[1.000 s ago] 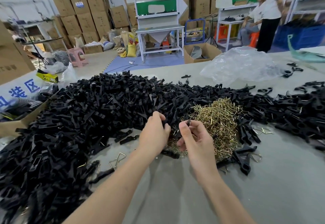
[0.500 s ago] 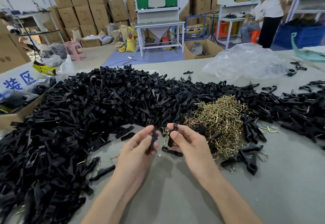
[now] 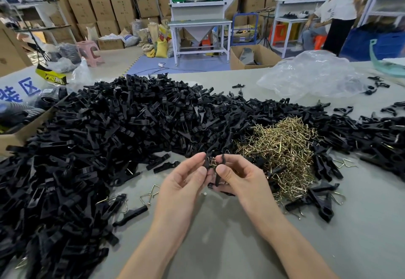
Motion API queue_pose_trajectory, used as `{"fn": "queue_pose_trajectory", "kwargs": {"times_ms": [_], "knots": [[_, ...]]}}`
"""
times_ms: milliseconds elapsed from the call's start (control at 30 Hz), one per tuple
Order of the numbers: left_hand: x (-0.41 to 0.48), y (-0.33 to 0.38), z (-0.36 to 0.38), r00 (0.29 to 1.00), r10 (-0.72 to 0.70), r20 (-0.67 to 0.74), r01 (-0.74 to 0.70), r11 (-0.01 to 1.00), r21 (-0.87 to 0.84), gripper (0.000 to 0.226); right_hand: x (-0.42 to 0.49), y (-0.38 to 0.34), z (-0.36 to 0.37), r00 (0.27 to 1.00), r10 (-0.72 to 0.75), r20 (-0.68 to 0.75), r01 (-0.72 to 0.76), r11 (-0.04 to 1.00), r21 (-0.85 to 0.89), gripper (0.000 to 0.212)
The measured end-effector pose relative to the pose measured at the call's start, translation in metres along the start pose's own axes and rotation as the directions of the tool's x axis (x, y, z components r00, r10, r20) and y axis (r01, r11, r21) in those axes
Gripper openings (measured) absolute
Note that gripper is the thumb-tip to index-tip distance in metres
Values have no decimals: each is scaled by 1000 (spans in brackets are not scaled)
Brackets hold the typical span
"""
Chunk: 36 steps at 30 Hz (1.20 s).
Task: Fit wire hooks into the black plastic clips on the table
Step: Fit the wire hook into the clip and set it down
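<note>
Left hand [image 3: 186, 183] pinches a black clip [image 3: 206, 163] and right hand [image 3: 242, 182] pinches a second clip [image 3: 219, 170], held close together above the worktop [image 3: 328, 245]. Brass wire shows between them, too small to make out. Wire hook heap [image 3: 282, 151] just right. Clip pile [image 3: 105, 138] left and behind.

Bright even indoor light; soft shadows, wide-angle edge distortion

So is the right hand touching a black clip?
Touching. The head view shows the right hand pinching a black clip between thumb and fingers, with no gap. The left hand pinches a second clip.
</note>
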<state>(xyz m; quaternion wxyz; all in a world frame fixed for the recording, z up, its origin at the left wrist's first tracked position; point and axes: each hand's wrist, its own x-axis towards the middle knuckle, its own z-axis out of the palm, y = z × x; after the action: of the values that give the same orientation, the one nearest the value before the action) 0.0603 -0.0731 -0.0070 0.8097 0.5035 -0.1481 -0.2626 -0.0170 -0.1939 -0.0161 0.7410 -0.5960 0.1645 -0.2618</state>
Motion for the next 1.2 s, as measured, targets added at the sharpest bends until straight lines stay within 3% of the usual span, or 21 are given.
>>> {"fn": "queue_pose_trajectory", "kwargs": {"times_ms": [133, 267, 733, 1200], "knots": [[-4, 0, 0, 996, 90, 26, -94, 965, 243, 32, -1, -1, 1, 1000, 6, 0, -6, 1000, -1, 31], [-7, 1, 3, 991, 125, 35, -130, 935, 330, 23, -3, -3, 1, 1000, -8, 4, 8, 1000, -6, 33], [-15, 4, 6, 975, 210, 77, -223, 893, 392, 14, -6, -9, 0, 997, -72, 10, 72, 997, -7, 37], [-12, 2, 4, 976, 218, -22, -197, 915, 352, 17, -5, -7, 1, 996, -62, 65, 60, 998, 37, 33]]}}
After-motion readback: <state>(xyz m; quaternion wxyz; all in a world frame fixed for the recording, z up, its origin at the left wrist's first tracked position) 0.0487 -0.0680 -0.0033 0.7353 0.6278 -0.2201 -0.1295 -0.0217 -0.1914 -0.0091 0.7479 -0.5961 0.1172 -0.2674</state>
